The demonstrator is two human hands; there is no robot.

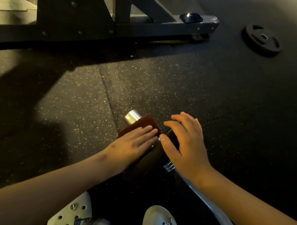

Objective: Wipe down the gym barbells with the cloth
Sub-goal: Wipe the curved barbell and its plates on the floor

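Barbell (216, 209): laid on the floor (164, 88), its shaft running from the lower right up to a chrome sleeve end beside a mat seam.
Plate (148, 165): a dark disc is carried on the sleeve, just behind the cloth.
Cloth (143, 123): a brown cloth is draped over the sleeve, the chrome tip left bare beyond it.
Left hand (134, 141): held flat with fingers straight and together, pressed onto the cloth.
Right hand (184, 145): fingers are spread and loosely curved, rested over the plate's top edge; nothing is gripped.
Loose plate (261, 39): laid flat on the far right of the floor.
Rack (72, 14): a dark steel frame is stood along the floor's far edge.
Shoes (160, 224): white clogs are seen at the near edge.
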